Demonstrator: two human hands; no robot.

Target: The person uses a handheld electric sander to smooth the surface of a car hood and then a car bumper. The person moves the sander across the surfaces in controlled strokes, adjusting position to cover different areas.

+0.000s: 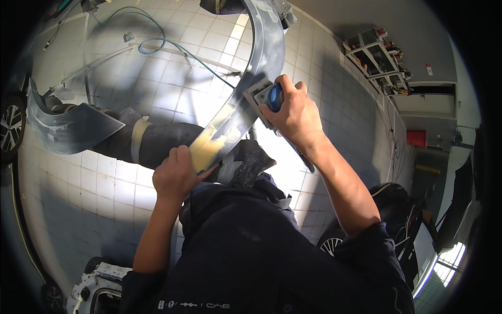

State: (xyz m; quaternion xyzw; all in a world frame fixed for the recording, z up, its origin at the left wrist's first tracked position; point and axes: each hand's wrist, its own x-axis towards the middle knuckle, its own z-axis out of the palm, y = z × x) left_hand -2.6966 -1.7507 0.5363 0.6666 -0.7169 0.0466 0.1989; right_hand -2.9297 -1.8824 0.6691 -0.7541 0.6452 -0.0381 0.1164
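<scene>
A long curved grey car body panel (270, 47) runs from the top of the view down towards my body. Pale yellow filler (213, 143) covers its near end. My left hand (176, 172) grips that near end, with the fingers over its left edge. My right hand (295, 110) is closed around a sander (259, 100) with a rounded blue top (275, 98). The sander's flat pad is at the panel's right edge, tilted; whether it touches all along is unclear. Beneath the near end is a stand arm wrapped in dark foam (172, 135), bound with tape (139, 137).
Another pointed grey panel part (74, 129) lies on the foam arm at left. A green hose (188, 53) loops over the tiled floor. A tool rack (370, 55) stands at the right wall, near a red bin (416, 138). Car wheels (11, 123) show at the sides.
</scene>
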